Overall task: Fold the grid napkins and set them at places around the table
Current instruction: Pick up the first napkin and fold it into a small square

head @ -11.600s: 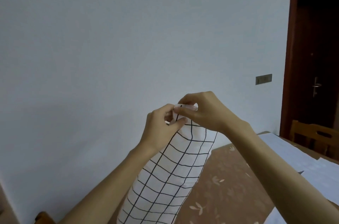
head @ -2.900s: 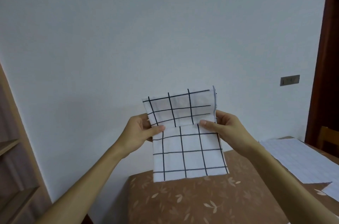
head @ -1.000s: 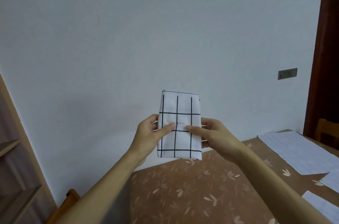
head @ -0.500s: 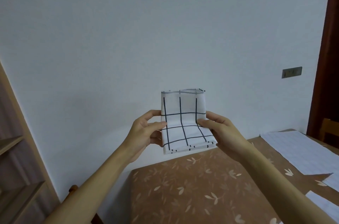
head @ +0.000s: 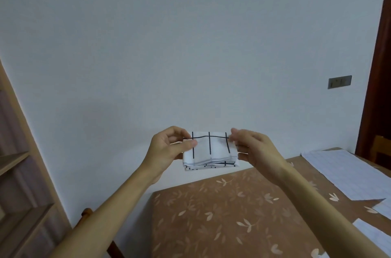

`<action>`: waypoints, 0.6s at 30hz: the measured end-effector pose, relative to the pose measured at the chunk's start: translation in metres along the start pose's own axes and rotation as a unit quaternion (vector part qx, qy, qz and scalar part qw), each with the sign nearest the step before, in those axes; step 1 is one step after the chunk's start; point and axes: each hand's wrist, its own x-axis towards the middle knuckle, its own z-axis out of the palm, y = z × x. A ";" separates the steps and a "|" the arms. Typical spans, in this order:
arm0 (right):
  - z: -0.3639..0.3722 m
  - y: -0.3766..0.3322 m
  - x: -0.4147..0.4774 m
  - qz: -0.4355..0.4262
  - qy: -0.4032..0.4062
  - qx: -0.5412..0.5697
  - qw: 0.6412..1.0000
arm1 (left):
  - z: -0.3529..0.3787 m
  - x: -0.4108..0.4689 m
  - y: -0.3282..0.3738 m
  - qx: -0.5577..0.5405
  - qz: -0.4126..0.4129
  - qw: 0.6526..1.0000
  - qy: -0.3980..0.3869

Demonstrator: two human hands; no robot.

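A white napkin with a black grid point(head: 209, 151) is folded into a small thick rectangle and held in the air above the far end of the table. My left hand point(head: 168, 148) pinches its left edge, thumb on top. My right hand point(head: 257, 149) grips its right edge. The layered edges of the fold face me at the bottom. More white grid napkins point(head: 347, 175) lie flat on the table at the right, one point(head: 374, 236) near the lower right corner.
The table point(head: 228, 215) has a brown cloth with pale leaf prints. A wooden shelf unit point(head: 19, 173) stands at the left, a chair back point(head: 86, 214) below it. A dark door frame point(head: 378, 67) and a wooden chair point(head: 380, 147) are at the right.
The napkin has been folded in half once more, from a tall upright rectangle to a short thick packet. Both hands have moved to its side edges and lowered it slightly.
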 end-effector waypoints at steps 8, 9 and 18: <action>0.014 0.024 0.005 -0.001 -0.012 -0.078 0.997 | 0.008 -0.007 -0.018 0.021 0.033 0.998 0.046; 0.015 0.027 0.006 -0.009 -0.007 -0.076 0.997 | 0.008 -0.008 -0.021 0.020 0.018 0.999 0.042; 0.025 0.065 0.014 -0.028 0.021 -0.104 0.994 | 0.000 -0.020 -0.060 0.005 -0.076 0.997 0.007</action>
